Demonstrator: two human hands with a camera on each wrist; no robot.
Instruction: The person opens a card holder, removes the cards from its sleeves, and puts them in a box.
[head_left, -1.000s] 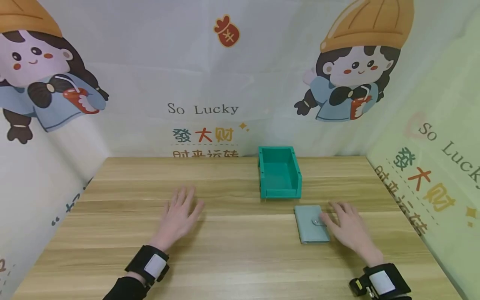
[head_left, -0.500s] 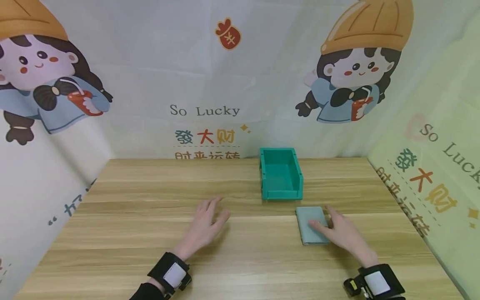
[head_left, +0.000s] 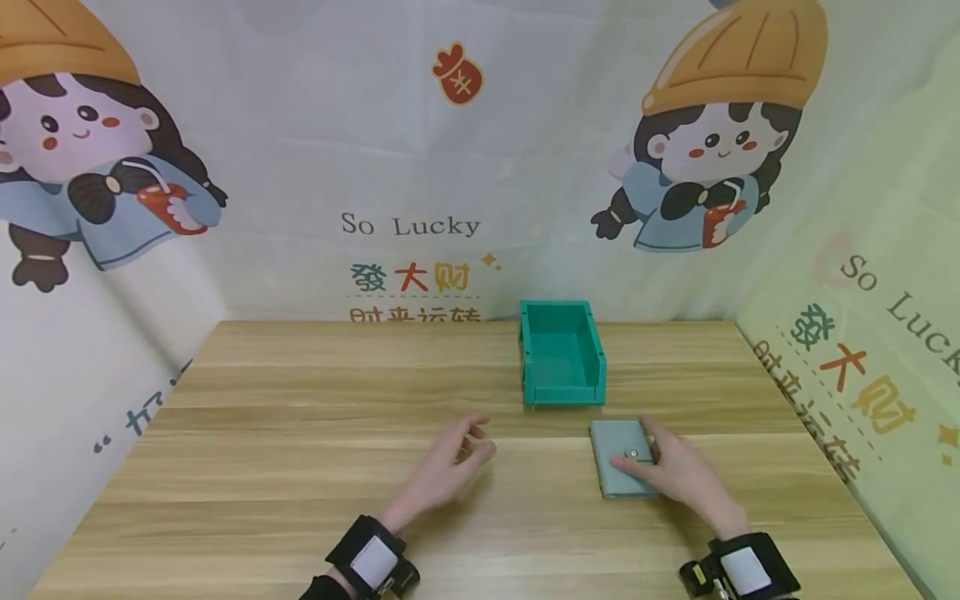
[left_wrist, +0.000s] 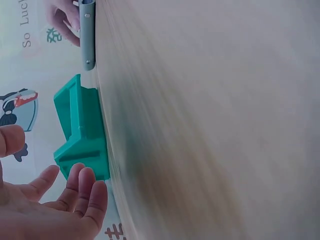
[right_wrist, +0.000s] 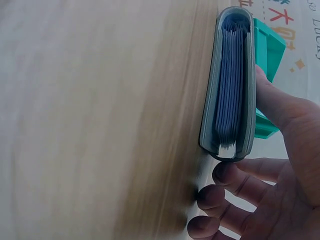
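A light blue-green card holder [head_left: 617,446] with a snap strap lies flat on the wooden table. In the right wrist view its end shows a stack of clear sleeves [right_wrist: 231,85] between the covers. My right hand [head_left: 686,475] holds its right side, thumb over the top cover and curled fingers at the strapped edge; the fingertips are partly hidden in the head view. To the left, my left hand [head_left: 442,471] hovers above the table with loosely bent fingers and nothing in them. Behind the card holder stands a green open-fronted bin [head_left: 564,393].
The wooden table [head_left: 300,433] runs back to a printed cloth [head_left: 540,167] with cartoon figures, which also hangs at the left and right sides. Both wrists wear black straps with cameras, the left strap [head_left: 367,554] and the right strap [head_left: 750,562].
My left hand has moved right across the table, its fingers bending more. My right hand has shifted left onto the card holder, bringing its thumb over the cover. The bin stays put.
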